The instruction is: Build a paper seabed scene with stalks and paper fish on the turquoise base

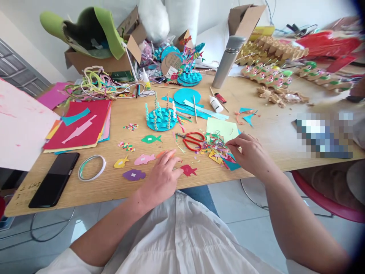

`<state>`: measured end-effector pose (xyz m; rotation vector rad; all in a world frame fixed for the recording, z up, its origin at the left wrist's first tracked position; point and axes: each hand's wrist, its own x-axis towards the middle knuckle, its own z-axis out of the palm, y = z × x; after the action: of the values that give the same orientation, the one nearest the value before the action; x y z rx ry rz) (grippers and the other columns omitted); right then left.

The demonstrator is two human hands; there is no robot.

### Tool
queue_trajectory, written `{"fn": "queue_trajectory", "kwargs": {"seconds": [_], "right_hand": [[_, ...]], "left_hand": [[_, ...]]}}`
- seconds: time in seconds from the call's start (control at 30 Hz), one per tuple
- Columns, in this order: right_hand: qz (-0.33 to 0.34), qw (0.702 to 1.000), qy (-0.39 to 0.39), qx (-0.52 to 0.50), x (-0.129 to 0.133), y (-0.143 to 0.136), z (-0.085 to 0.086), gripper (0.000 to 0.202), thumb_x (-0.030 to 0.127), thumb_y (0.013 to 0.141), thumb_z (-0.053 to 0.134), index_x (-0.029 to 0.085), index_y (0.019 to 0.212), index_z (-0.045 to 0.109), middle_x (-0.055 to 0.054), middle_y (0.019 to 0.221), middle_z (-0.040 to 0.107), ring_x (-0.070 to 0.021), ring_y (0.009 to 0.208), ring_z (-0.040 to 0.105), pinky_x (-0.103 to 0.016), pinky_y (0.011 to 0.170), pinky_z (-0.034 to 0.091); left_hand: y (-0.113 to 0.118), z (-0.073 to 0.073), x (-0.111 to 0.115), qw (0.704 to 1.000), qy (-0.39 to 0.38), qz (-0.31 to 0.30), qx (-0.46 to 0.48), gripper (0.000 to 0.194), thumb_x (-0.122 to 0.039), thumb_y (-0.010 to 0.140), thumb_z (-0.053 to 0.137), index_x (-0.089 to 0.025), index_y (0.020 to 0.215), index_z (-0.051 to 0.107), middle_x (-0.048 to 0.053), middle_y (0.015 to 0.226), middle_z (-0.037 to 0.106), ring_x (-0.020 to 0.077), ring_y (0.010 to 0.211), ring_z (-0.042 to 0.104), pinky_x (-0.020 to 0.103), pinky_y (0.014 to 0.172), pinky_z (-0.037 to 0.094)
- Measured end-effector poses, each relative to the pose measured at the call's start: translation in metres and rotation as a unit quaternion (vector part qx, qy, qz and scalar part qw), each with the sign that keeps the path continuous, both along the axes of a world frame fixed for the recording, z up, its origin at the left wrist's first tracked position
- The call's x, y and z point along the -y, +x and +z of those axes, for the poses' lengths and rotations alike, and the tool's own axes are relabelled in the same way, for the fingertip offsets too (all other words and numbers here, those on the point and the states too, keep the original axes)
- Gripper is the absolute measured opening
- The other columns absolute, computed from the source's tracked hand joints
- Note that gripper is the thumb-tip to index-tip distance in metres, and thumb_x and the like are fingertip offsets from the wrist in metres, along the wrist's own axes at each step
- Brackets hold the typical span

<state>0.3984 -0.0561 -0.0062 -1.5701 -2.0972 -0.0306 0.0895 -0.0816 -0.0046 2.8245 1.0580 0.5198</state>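
My left hand (164, 176) lies on the table with fingers stretched out over an orange paper piece (165, 153), mostly covered by them. Around it are paper fish: a pink one (144, 158), a purple one (134, 174), a yellow one (121, 162), a green one (151, 139) and a red one (189, 170). Several carry a small white square. My right hand (246, 152) has its fingertips pinched together at the edge of a pile of colourful paper scraps (213, 144); whatever they hold is hidden. Red-handled scissors (193, 141) lie between the hands.
Beyond the fish stands a blue disc with twisted posts (161, 120). A glue bottle (216, 104) and a grey flask (229, 62) are farther back. At left are coloured paper sheets (76, 131), a tape roll (92, 168) and a black phone (54, 180).
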Motion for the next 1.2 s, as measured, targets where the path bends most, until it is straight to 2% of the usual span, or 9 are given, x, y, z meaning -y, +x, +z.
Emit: {"fn": "queue_trajectory", "kwargs": {"seconds": [0.13, 0.3, 0.37, 0.43, 0.53, 0.67, 0.9, 1.07, 1.2], "right_hand": [[-0.023, 0.998, 0.034, 0.052, -0.007, 0.010, -0.004, 0.023, 0.023, 0.094, 0.048, 0.023, 0.078, 0.063, -0.007, 0.077, 0.060, -0.0223, 0.074, 0.056, -0.039, 0.064, 0.035], [-0.040, 0.998, 0.033, 0.042, 0.002, 0.003, 0.010, 0.017, 0.023, 0.092, 0.052, 0.023, 0.081, 0.065, -0.008, 0.080, 0.060, -0.0252, 0.083, 0.056, -0.040, 0.068, 0.036], [-0.010, 0.999, 0.025, 0.020, 0.011, -0.008, 0.018, 0.014, 0.023, 0.092, 0.053, 0.023, 0.086, 0.065, -0.007, 0.081, 0.059, -0.0243, 0.083, 0.056, -0.040, 0.071, 0.039], [0.047, 0.999, -0.004, 0.007, 0.023, -0.023, 0.023, 0.014, 0.023, 0.093, 0.052, 0.022, 0.090, 0.066, -0.007, 0.083, 0.058, -0.0227, 0.082, 0.055, -0.039, 0.074, 0.041], [0.107, 0.993, -0.049, 0.005, 0.038, -0.044, 0.024, 0.018, 0.022, 0.095, 0.048, 0.020, 0.091, 0.066, -0.007, 0.085, 0.059, -0.0221, 0.083, 0.054, -0.038, 0.075, 0.043], [0.110, 0.992, -0.060, -0.013, 0.050, -0.057, 0.020, 0.019, 0.020, 0.095, 0.047, 0.019, 0.095, 0.066, -0.008, 0.086, 0.057, -0.0220, 0.084, 0.053, -0.037, 0.073, 0.043], [0.111, 0.989, -0.044, -0.082, 0.056, -0.066, 0.017, 0.029, 0.011, 0.094, 0.046, 0.021, 0.115, 0.063, -0.007, 0.091, 0.055, -0.0197, 0.086, 0.052, -0.035, 0.075, 0.045], [0.121, 0.983, -0.023, -0.139, 0.061, -0.080, 0.010, 0.043, 0.008, 0.093, 0.046, 0.029, 0.127, 0.060, -0.004, 0.087, 0.050, -0.0159, 0.079, 0.051, -0.029, 0.067, 0.043], [0.097, 0.982, 0.011, -0.160, 0.069, -0.090, 0.003, 0.057, 0.010, 0.093, 0.049, 0.034, 0.144, 0.044, -0.002, 0.081, 0.052, -0.0164, 0.076, 0.052, -0.029, 0.068, 0.044]], "left_hand": [[-0.001, 0.000, 0.002, 1.000, -0.004, 0.004, 0.026, 0.030, 0.002, 0.079, 0.053, -0.018, 0.092, 0.072, 0.010, 0.117, 0.062, 0.0293, 0.134, 0.040, 0.052, 0.109, 0.043], [-0.004, 0.003, 0.006, 0.999, -0.010, 0.011, 0.028, 0.029, 0.001, 0.081, 0.052, -0.017, 0.094, 0.071, 0.009, 0.117, 0.064, 0.0295, 0.134, 0.041, 0.052, 0.109, 0.043], [-0.006, 0.004, 0.008, 1.000, -0.007, 0.014, 0.024, 0.030, 0.000, 0.082, 0.051, -0.016, 0.096, 0.071, 0.009, 0.116, 0.066, 0.0302, 0.133, 0.042, 0.053, 0.109, 0.043], [-0.006, 0.003, 0.010, 1.000, -0.006, 0.015, 0.019, 0.030, 0.000, 0.083, 0.050, -0.015, 0.099, 0.071, 0.008, 0.115, 0.067, 0.0310, 0.132, 0.043, 0.053, 0.110, 0.042], [-0.005, -0.001, 0.013, 1.000, -0.004, 0.008, 0.013, 0.032, -0.001, 0.085, 0.048, -0.013, 0.106, 0.069, 0.008, 0.113, 0.068, 0.0316, 0.132, 0.043, 0.052, 0.111, 0.041], [-0.001, -0.005, 0.018, 1.000, 0.010, 0.005, -0.004, 0.029, -0.003, 0.087, 0.049, -0.013, 0.106, 0.068, 0.007, 0.108, 0.069, 0.0311, 0.131, 0.045, 0.052, 0.113, 0.038], [0.011, -0.009, 0.026, 0.999, 0.039, 0.009, -0.029, 0.022, -0.008, 0.086, 0.052, -0.011, 0.100, 0.068, 0.009, 0.104, 0.068, 0.0319, 0.126, 0.049, 0.053, 0.115, 0.034], [0.008, -0.012, 0.033, 0.998, 0.038, 0.021, 0.043, 0.025, -0.011, 0.086, 0.053, -0.013, 0.107, 0.065, 0.010, 0.112, 0.065, 0.0308, 0.125, 0.048, 0.051, 0.111, 0.040], [-0.016, -0.015, 0.032, 0.986, 0.050, 0.074, 0.140, 0.028, -0.011, 0.088, 0.052, -0.015, 0.113, 0.063, 0.010, 0.117, 0.064, 0.0273, 0.123, 0.049, 0.048, 0.106, 0.045]]}}
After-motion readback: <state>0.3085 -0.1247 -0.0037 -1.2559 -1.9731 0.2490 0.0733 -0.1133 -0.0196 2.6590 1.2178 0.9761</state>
